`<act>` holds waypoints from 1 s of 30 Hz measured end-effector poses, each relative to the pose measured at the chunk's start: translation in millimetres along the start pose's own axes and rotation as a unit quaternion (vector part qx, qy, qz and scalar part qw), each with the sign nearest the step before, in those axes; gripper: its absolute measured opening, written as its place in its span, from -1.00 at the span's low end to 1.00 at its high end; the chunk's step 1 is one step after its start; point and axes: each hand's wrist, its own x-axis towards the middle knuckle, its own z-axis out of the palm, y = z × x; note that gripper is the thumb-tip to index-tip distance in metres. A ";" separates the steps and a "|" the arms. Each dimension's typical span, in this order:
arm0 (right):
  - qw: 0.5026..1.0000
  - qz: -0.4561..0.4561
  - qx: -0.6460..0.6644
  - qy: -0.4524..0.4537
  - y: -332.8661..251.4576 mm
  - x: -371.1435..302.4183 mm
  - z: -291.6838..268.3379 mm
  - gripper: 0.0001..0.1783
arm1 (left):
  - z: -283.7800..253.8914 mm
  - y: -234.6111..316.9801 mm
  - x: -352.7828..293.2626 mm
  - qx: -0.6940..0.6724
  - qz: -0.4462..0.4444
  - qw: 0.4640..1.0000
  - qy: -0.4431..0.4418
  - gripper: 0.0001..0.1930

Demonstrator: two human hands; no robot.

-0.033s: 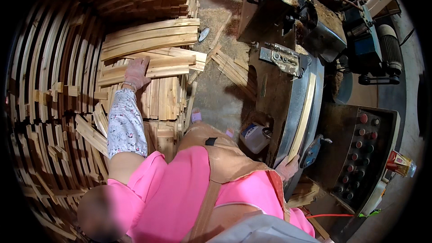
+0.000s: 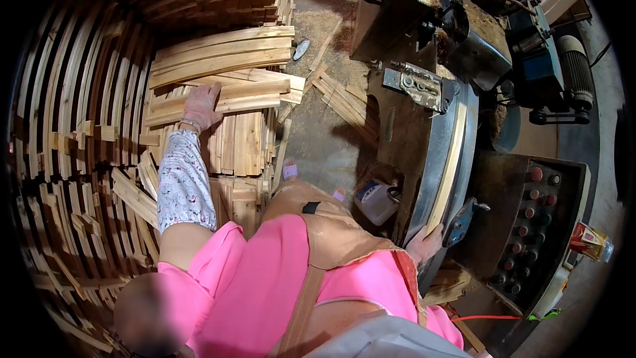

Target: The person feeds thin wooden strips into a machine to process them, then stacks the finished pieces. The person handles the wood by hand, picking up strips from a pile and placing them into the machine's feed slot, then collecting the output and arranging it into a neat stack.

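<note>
My left hand (image 2: 201,106) lies over a light wooden slat (image 2: 255,89) on top of a stack at the left, its fingers curved round the far edge and its thumb on the near side. A floral sleeve covers that forearm. At the right, my right hand (image 2: 424,244) is closed round the near end of a long wooden strip (image 2: 449,159). This strip lies lengthwise on the curved metal bed (image 2: 424,182) of a woodworking machine. Part of the right hand is hidden behind my tan apron (image 2: 361,244).
More slats (image 2: 222,56) lie just beyond my left hand, with tall stacks along the left. Loose offcuts (image 2: 341,106) rest on the floor by the machine. A white jug (image 2: 375,202) stands under its edge. A button panel (image 2: 530,232) and a motor (image 2: 573,73) are at the right.
</note>
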 end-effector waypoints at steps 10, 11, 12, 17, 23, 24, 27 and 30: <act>0.989 -0.131 0.034 0.057 -117.6 212.1 65.9 -0.53 | -62.2 75.8 13.9 -0.098 -0.013 0.992 -0.078 -0.59; 0.987 -0.149 0.045 0.051 -127.9 219.8 65.9 -0.54 | -83.3 96.4 20.3 -0.129 0.005 0.991 -0.030 -0.58; 0.983 -0.168 0.055 0.046 -138.2 228.5 62.7 -0.56 | -101.9 117.1 30.2 -0.162 0.023 0.986 0.020 -0.57; 0.785 -0.281 0.503 -0.230 -285.4 132.6 -7.3 -0.22 | -180.5 255.2 81.1 -0.523 -0.028 0.850 0.059 -0.54; 0.922 -0.230 0.310 -0.027 -205.1 67.1 9.1 -0.13 | -178.2 404.0 94.2 -0.798 -0.030 0.602 0.010 -0.42; 0.926 -0.189 0.317 -0.074 -173.7 60.7 6.0 -0.17 | -183.7 419.3 81.5 -0.745 -0.002 0.664 -0.064 -0.26; 0.964 -0.116 0.228 -0.071 -92.9 20.0 -28.0 -0.22 | -128.7 438.1 70.6 -0.738 0.145 0.640 -0.157 -0.05; 0.983 -0.045 0.137 -0.116 0.0 -46.9 -41.1 -0.18 | -80.5 392.0 61.6 -0.616 0.088 0.770 -0.140 -0.16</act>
